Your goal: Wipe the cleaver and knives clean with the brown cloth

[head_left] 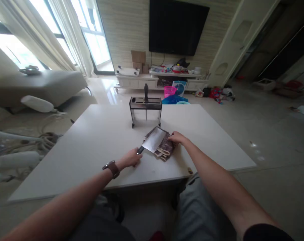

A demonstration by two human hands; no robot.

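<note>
My left hand (130,158) is closed round the black handle of a cleaver (154,139). Its broad, shiny blade lies flat over a folded, purple-brown patterned cloth (166,147). At the cloth's right edge, my right hand (176,138) has its fingers closed on the fabric. Behind the cloth stands a knife block (146,103) with a dark top and see-through sides. One black-handled tool (146,91) sits upright in it, its thin shaft showing below the top.
The white table (99,144) stretches out in front of me. A small dark and yellowish item (190,170) lies at its near edge. Beyond it are a pink basket (169,90) and a low cabinet (132,82). Cables and white objects (38,103) are on the left.
</note>
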